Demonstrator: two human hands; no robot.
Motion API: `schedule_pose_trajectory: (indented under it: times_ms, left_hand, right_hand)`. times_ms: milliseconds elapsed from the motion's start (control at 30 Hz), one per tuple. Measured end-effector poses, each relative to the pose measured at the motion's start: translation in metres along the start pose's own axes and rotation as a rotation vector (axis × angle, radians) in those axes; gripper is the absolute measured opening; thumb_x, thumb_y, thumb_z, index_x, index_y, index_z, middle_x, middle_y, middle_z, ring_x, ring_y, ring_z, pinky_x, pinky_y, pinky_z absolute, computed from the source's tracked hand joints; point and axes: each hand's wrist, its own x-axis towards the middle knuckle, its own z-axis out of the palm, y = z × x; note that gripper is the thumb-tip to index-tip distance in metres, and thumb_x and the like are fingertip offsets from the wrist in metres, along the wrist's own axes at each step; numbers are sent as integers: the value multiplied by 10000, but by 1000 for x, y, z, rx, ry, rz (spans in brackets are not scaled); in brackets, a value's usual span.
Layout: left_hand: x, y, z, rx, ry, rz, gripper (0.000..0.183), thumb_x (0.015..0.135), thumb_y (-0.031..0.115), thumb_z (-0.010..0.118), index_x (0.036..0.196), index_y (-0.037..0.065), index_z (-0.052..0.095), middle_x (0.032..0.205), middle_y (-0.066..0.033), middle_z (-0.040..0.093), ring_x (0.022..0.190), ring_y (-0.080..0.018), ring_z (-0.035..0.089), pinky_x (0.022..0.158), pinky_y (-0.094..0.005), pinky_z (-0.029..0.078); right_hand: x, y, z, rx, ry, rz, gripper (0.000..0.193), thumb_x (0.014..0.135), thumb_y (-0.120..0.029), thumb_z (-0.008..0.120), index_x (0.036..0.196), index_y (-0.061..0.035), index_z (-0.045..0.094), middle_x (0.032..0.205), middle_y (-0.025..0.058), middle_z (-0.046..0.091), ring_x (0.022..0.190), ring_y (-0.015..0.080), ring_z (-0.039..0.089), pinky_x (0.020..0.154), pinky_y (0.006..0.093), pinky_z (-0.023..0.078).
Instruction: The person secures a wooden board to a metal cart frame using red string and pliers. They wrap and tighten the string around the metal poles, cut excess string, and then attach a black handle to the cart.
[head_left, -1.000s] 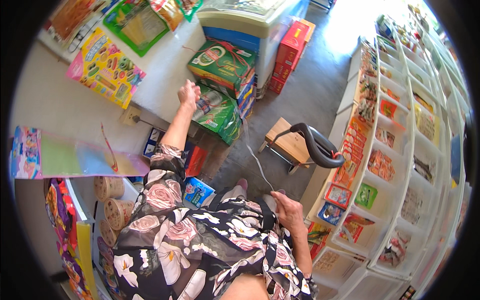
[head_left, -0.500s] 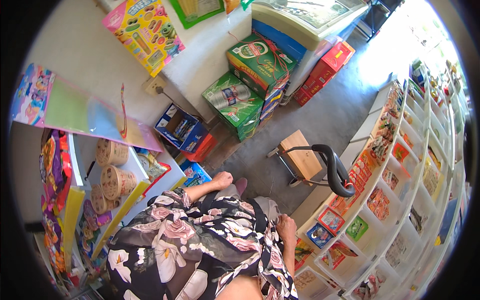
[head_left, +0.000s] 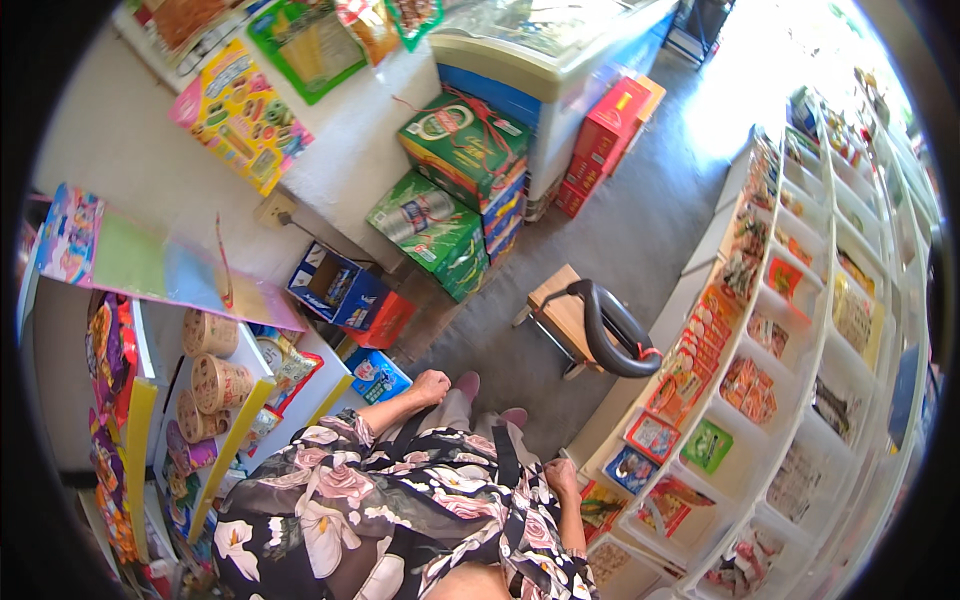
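Observation:
My left hand (head_left: 432,386) hangs in front of my body, its fingers curled in with nothing showing in them. Nearest to it is a blue packet (head_left: 378,376) at the low end of the left shelf. On the other side, my right hand (head_left: 563,476) is low beside my flower-patterned clothing (head_left: 400,480), its fingers also curled and no object visible in it. Close by are the clear bins of the right shelf, with a blue packet (head_left: 631,468) and a green packet (head_left: 707,446). My pink shoes (head_left: 514,416) show on the floor between my hands.
Ahead stands a wooden-seated stool (head_left: 553,300) with a black padded ring (head_left: 608,330). Stacked green cartons (head_left: 425,225), a red carton (head_left: 600,140) and a chest freezer (head_left: 500,60) stand beyond. Shelves with paper tubs (head_left: 219,383) rise at left; a blue box (head_left: 335,285) sits near the wall.
The view has shifted, so the stool, cartons and wall posters sit further left. Both hands are slightly lower in the picture, still curled. A second shoe has come into sight.

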Motion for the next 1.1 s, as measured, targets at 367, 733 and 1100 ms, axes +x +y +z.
schedule_pose_trajectory:
  times_ms: [367,733,1100]
  left_hand:
    - [-9,59,58,-563,-238,-440,514,886,435,542,1211,45,461,1032,-111,613,927,-183,601,674,-344,504]
    - [-5,30,38,-1128,-57,-114,147,858,115,607,950,2,594,846,-145,658,788,-285,655,673,-344,556]
    - [-18,30,65,-1136,201,-269,129,935,132,480,948,12,528,761,-130,622,643,-213,637,510,-268,530]
  right_hand:
    - [-6,-50,-36,500,65,-493,218,879,-171,528,976,-28,661,761,150,640,691,244,612,660,324,474]
    - [-44,-66,-57,1020,-321,-86,183,873,-139,576,937,-10,688,603,-43,503,540,40,411,483,200,328]
    - [-30,-75,-72,550,-329,-266,251,890,-160,501,1019,8,634,611,61,582,579,155,561,574,291,445]
